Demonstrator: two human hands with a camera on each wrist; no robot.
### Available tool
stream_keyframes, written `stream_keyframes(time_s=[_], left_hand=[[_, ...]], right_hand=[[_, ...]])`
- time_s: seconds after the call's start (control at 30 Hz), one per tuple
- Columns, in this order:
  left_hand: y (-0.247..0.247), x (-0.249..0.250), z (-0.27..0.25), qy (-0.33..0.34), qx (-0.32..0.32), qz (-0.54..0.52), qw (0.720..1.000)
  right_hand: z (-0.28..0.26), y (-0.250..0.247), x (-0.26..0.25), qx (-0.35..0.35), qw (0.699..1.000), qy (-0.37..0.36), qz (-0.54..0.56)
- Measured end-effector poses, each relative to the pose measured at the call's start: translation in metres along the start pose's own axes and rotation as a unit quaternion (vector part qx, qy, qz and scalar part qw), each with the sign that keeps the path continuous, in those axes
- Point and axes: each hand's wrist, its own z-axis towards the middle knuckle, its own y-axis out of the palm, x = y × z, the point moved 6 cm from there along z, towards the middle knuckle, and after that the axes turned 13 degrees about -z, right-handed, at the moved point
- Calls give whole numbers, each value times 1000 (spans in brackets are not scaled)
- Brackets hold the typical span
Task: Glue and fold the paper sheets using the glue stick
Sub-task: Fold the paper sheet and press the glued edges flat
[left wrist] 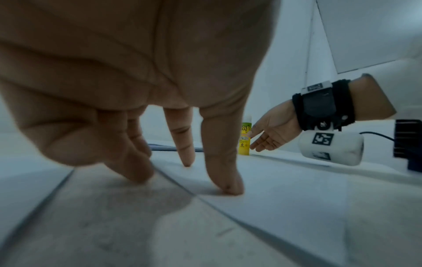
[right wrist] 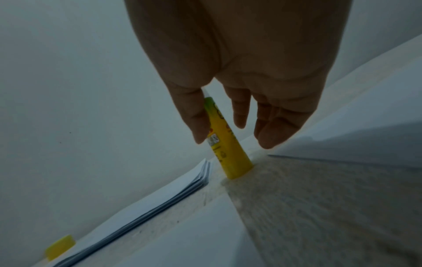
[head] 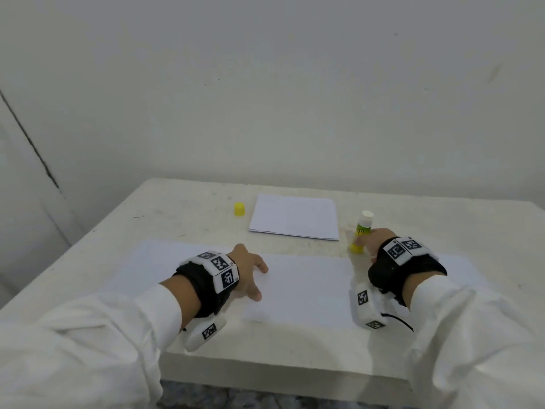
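A large white paper sheet point(head: 309, 286) lies flat along the table's front. My left hand point(head: 254, 279) rests on its left part, with straight fingertips point(left wrist: 229, 188) pressing down on the paper point(left wrist: 297, 198). The yellow-green glue stick point(head: 361, 231) stands upright and uncapped just beyond the sheet's far edge. My right hand point(head: 372, 241) is at the stick point(right wrist: 224, 150), thumb on one side and straight fingers on the other, without gripping it. Its yellow cap point(head: 239, 209) stands apart at the back left.
A stack of white paper sheets point(head: 295, 216) lies at the back middle of the white table point(head: 177, 208), between cap and glue stick. A wall rises right behind the table. The table's front edge is close below my wrists.
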Motion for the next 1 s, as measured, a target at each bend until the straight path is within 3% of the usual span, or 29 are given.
stream_keyframes(time_s=[0.13, 0.3, 0.43, 0.63, 1.0], left_hand=[[0, 1, 0, 56, 18, 86, 995], [6, 1, 4, 96, 23, 134, 986], [8, -3, 3, 89, 31, 128, 987], [10, -18, 4, 80, -24, 145, 986], [16, -19, 6, 137, -25, 200, 970]], right_hand=[[-7, -2, -3, 12, 994, -5, -106], [-23, -5, -25, 57, 997, -59, 10], [-47, 4, -54, 40, 991, -120, 37], [-74, 30, -101, 48, 979, -183, 77], [-84, 80, -165, 94, 966, -217, -103]])
